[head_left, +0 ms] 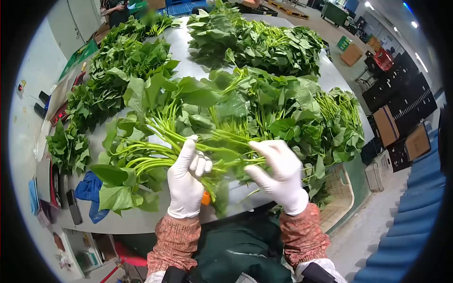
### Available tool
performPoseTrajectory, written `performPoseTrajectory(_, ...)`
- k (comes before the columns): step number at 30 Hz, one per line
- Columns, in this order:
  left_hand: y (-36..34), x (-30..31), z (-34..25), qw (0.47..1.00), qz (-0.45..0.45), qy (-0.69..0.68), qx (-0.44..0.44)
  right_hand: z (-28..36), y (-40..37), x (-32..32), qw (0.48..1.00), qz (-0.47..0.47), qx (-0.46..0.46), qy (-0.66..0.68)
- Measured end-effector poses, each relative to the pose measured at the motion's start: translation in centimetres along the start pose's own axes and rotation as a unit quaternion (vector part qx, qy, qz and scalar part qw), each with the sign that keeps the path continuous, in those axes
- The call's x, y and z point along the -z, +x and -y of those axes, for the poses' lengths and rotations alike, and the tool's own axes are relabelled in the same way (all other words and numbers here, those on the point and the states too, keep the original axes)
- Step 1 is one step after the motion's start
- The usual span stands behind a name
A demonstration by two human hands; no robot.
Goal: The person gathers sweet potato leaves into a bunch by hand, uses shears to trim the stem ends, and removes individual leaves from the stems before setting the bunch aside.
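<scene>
White gloves cover both hands. My left hand [188, 181], at the lower middle, is closed round a bunch of green leafy stems [146, 160] that fan out to its left. To the right, my right hand [278, 174] has its thumb and index finger apart, close to stem ends and leaves; nothing is clearly held between them. Loose stems and leaves lie between the hands, partly blurred. Just past the hands, more leafy greens [292, 101] cover the metal table [113, 219]. A small orange object [206, 197] shows beside my left wrist.
Leafy piles line the left side [113, 70] and the far side [264, 42] of the table. A blue cloth [89, 191] and a dark slim object [74, 207] lie at the left edge. A beige crate [337, 198] stands at lower right. People are partly visible beyond the table.
</scene>
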State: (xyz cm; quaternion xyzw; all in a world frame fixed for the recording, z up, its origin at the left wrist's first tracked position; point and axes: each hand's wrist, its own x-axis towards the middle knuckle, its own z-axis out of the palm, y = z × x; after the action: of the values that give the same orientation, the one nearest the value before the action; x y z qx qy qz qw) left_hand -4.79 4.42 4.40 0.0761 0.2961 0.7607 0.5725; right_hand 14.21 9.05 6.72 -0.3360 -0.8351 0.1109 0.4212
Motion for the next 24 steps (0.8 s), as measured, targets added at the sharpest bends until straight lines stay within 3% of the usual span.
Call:
performPoseTrajectory(2,-0.4,-0.2,0.0,1.0,0.004,-0.004,0.011,0.2,-0.3,-1.6,0.999,0.035,0.017,-0.02)
performPoseTrajectory(4,-0.4,1.0,0.0,0.999,0.042,0.002,0.008,-0.3,-1.3,-2.6,0.995,0.086,-0.034,0.038)
performPoseTrajectory(7,-1.1,1.1,0.6,0.997,0.076,0.015,0.003,0.7,-2.0,-3.2,0.992,0.068,-0.069,0.086)
performPoseTrajectory(10,-1.8,1.6,1.3,0.993,0.057,0.107,0.01,1.7,-2.5,-3.8,0.996,0.06,-0.023,0.06)
performPoseTrajectory(11,-1.8,2.3,1.1,0.993,0.088,0.069,0.03,1.8,-2.9,-3.9,0.994,0.069,-0.043,0.075)
performPoseTrajectory(14,-1.3,3.9,2.1,0.906,0.156,0.361,-0.158,1.8,-3.6,-3.9,0.993,0.103,-0.049,0.007)
performPoseTrajectory(18,-3.1,2.7,2.5,0.91,0.151,0.351,-0.163,2.3,-4.2,-4.1,0.985,0.125,-0.084,-0.09)
performPoseTrajectory(19,-2.9,1.8,1.8,0.983,0.112,0.139,-0.052,1.5,-4.8,-4.6,0.979,0.12,-0.084,-0.141)
performPoseTrajectory(22,-3.2,0.7,-1.5,0.969,0.106,0.153,-0.164,-1.8,-8.1,-4.2,0.969,0.142,-0.135,-0.152)
performPoseTrajectory(24,-2.7,1.8,-3.0,0.976,0.116,0.1,-0.154,-1.9,-9.4,-2.2,0.963,0.182,-0.171,-0.1)
